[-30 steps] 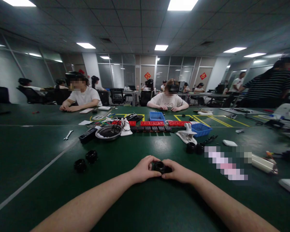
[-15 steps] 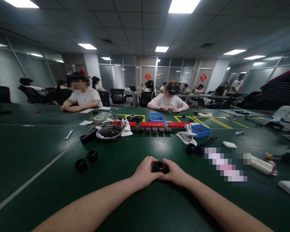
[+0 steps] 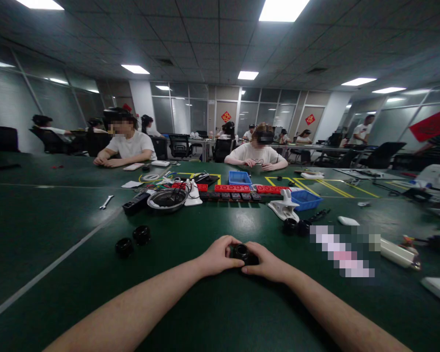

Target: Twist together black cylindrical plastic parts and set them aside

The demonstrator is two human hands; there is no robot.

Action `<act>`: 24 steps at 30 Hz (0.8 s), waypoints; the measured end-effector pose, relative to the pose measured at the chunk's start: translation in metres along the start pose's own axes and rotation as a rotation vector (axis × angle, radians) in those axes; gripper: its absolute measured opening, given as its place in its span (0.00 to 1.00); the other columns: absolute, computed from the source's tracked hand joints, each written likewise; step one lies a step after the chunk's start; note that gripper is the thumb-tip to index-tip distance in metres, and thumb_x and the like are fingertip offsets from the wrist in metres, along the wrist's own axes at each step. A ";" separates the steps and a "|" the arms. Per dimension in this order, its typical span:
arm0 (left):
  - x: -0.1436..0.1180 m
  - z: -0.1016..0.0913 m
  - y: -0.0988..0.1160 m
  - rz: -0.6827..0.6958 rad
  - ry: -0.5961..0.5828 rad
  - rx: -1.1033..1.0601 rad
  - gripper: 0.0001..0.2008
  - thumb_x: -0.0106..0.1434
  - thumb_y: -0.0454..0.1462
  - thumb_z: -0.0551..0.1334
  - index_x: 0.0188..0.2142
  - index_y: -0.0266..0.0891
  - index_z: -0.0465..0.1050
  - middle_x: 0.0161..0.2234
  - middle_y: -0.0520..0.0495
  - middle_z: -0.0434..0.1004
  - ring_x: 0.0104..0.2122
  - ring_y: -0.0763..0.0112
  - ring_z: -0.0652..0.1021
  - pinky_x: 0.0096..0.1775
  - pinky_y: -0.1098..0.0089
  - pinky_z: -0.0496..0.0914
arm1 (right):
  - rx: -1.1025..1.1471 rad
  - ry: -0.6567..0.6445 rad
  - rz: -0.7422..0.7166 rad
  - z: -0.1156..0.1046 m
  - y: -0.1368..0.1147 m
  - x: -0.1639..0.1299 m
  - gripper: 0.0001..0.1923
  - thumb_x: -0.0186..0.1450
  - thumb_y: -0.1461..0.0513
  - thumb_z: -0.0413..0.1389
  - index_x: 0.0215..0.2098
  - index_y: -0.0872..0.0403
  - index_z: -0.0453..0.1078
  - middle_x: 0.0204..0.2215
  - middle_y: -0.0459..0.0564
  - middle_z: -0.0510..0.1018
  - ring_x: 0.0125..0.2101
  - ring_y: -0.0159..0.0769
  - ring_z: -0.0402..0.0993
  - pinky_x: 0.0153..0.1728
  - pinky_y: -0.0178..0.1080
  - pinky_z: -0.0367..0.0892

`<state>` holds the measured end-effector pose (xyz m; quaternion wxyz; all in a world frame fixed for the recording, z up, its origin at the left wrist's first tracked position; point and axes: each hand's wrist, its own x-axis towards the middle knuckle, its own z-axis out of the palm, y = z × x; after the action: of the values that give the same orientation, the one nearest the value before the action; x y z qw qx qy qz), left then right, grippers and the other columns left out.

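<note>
A black round part with a hole in its top [image 3: 241, 252] stands on the green table in front of me. My left hand [image 3: 220, 256] grips its left side, fingers curled behind and thumb in front. From the right, my right hand [image 3: 263, 261] closes round the same part, its thumb near the left thumb. The fingers hide much of the part's sides. Two similar black round parts [image 3: 142, 234] lie to the left, and two more [image 3: 290, 226] sit at the right beside a white clamp base [image 3: 285, 208].
Beyond my hands lie a round metal dish [image 3: 166, 200], a black box [image 3: 136, 203], a red power strip [image 3: 232, 188] and blue bins [image 3: 305, 199]. A wrench [image 3: 106, 202] is at the left, a cream cylinder [image 3: 396, 252] at the right. Two people sit across the table.
My thumbs have shifted slightly on the black round part, and a little more of its front shows. The view has turned slightly left.
</note>
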<state>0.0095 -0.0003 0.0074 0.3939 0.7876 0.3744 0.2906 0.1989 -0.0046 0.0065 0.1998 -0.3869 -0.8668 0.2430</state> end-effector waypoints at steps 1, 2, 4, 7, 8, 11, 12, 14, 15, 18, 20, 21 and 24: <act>0.000 -0.001 0.000 0.008 -0.001 0.008 0.20 0.47 0.40 0.64 0.39 0.37 0.64 0.31 0.52 0.62 0.23 0.78 0.64 0.24 0.77 0.59 | 0.035 -0.026 -0.009 -0.002 0.002 0.000 0.19 0.51 0.56 0.57 0.40 0.55 0.65 0.34 0.48 0.69 0.35 0.37 0.64 0.36 0.37 0.59; -0.001 -0.001 0.000 0.015 0.003 0.021 0.20 0.47 0.40 0.64 0.40 0.37 0.65 0.31 0.51 0.63 0.24 0.77 0.64 0.25 0.76 0.60 | 0.065 -0.043 -0.012 -0.003 0.003 0.001 0.18 0.52 0.57 0.57 0.40 0.55 0.65 0.34 0.48 0.69 0.35 0.38 0.64 0.36 0.37 0.59; -0.001 -0.002 0.001 0.034 0.013 0.050 0.20 0.47 0.41 0.64 0.39 0.38 0.65 0.33 0.51 0.63 0.26 0.76 0.65 0.27 0.75 0.60 | 0.112 -0.060 -0.002 -0.004 0.004 0.002 0.16 0.53 0.58 0.56 0.39 0.55 0.66 0.33 0.48 0.69 0.35 0.37 0.64 0.36 0.37 0.59; -0.002 -0.003 0.003 0.051 0.022 0.081 0.19 0.46 0.41 0.64 0.39 0.38 0.66 0.34 0.50 0.62 0.28 0.74 0.65 0.28 0.75 0.61 | 0.150 -0.058 0.029 -0.004 0.003 0.002 0.14 0.52 0.59 0.57 0.36 0.57 0.67 0.31 0.47 0.69 0.34 0.37 0.64 0.34 0.36 0.60; -0.002 -0.003 0.003 0.050 0.021 0.084 0.19 0.46 0.40 0.64 0.39 0.38 0.66 0.33 0.51 0.62 0.28 0.74 0.65 0.28 0.75 0.61 | 0.162 -0.055 0.036 -0.004 0.003 0.002 0.14 0.52 0.59 0.57 0.36 0.57 0.67 0.31 0.47 0.69 0.33 0.36 0.64 0.34 0.36 0.60; -0.002 -0.003 0.004 0.028 0.009 0.066 0.20 0.46 0.40 0.64 0.39 0.38 0.65 0.33 0.51 0.62 0.27 0.75 0.65 0.27 0.75 0.61 | 0.208 -0.060 0.048 -0.004 0.002 0.002 0.14 0.52 0.60 0.57 0.35 0.57 0.67 0.30 0.46 0.68 0.32 0.35 0.64 0.33 0.35 0.59; -0.002 -0.003 0.004 0.021 0.002 0.054 0.20 0.46 0.40 0.64 0.39 0.38 0.65 0.33 0.51 0.62 0.26 0.76 0.65 0.27 0.76 0.61 | 0.222 -0.061 0.056 -0.004 0.001 0.002 0.14 0.51 0.60 0.57 0.35 0.57 0.67 0.30 0.46 0.68 0.32 0.35 0.64 0.32 0.34 0.59; -0.001 -0.002 0.004 0.012 -0.008 0.029 0.20 0.46 0.40 0.64 0.40 0.38 0.64 0.33 0.51 0.61 0.25 0.77 0.64 0.26 0.76 0.60 | 0.235 -0.059 0.077 -0.004 0.001 0.003 0.14 0.51 0.60 0.58 0.35 0.57 0.66 0.29 0.45 0.67 0.31 0.34 0.63 0.31 0.34 0.59; -0.001 -0.002 0.004 0.009 -0.011 0.020 0.21 0.46 0.40 0.64 0.40 0.37 0.64 0.33 0.51 0.61 0.24 0.78 0.63 0.25 0.76 0.60 | 0.233 -0.053 0.090 -0.004 0.000 0.003 0.14 0.50 0.60 0.58 0.34 0.57 0.66 0.29 0.45 0.67 0.30 0.33 0.63 0.30 0.33 0.59; -0.001 -0.001 0.005 -0.005 -0.014 0.003 0.20 0.46 0.40 0.64 0.38 0.37 0.65 0.33 0.51 0.60 0.23 0.79 0.63 0.24 0.77 0.60 | 0.197 -0.034 0.122 -0.003 0.000 0.003 0.14 0.48 0.60 0.59 0.30 0.57 0.64 0.26 0.43 0.65 0.28 0.31 0.62 0.27 0.32 0.57; -0.001 0.000 0.009 -0.030 -0.013 -0.008 0.20 0.45 0.40 0.65 0.38 0.36 0.65 0.33 0.51 0.60 0.23 0.79 0.63 0.24 0.77 0.60 | 0.136 -0.008 0.147 -0.001 0.000 0.004 0.15 0.46 0.58 0.61 0.27 0.57 0.62 0.24 0.42 0.64 0.26 0.30 0.60 0.25 0.31 0.56; -0.002 0.001 0.011 -0.046 -0.007 -0.011 0.20 0.45 0.39 0.65 0.37 0.36 0.64 0.33 0.51 0.61 0.23 0.79 0.63 0.24 0.77 0.60 | 0.090 0.013 0.163 0.002 -0.001 0.004 0.17 0.45 0.57 0.61 0.26 0.56 0.61 0.24 0.42 0.64 0.26 0.30 0.60 0.24 0.30 0.55; -0.003 0.004 0.015 -0.090 0.054 0.001 0.19 0.43 0.37 0.66 0.36 0.36 0.64 0.32 0.52 0.61 0.24 0.78 0.63 0.25 0.77 0.60 | -0.086 0.101 0.230 0.010 -0.005 0.005 0.19 0.43 0.54 0.61 0.24 0.55 0.59 0.23 0.42 0.64 0.25 0.30 0.60 0.23 0.30 0.53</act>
<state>0.0167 -0.0107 0.0172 0.3962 0.7619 0.4201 0.2933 0.1880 -0.0065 0.0025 0.1974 -0.5039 -0.8150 0.2071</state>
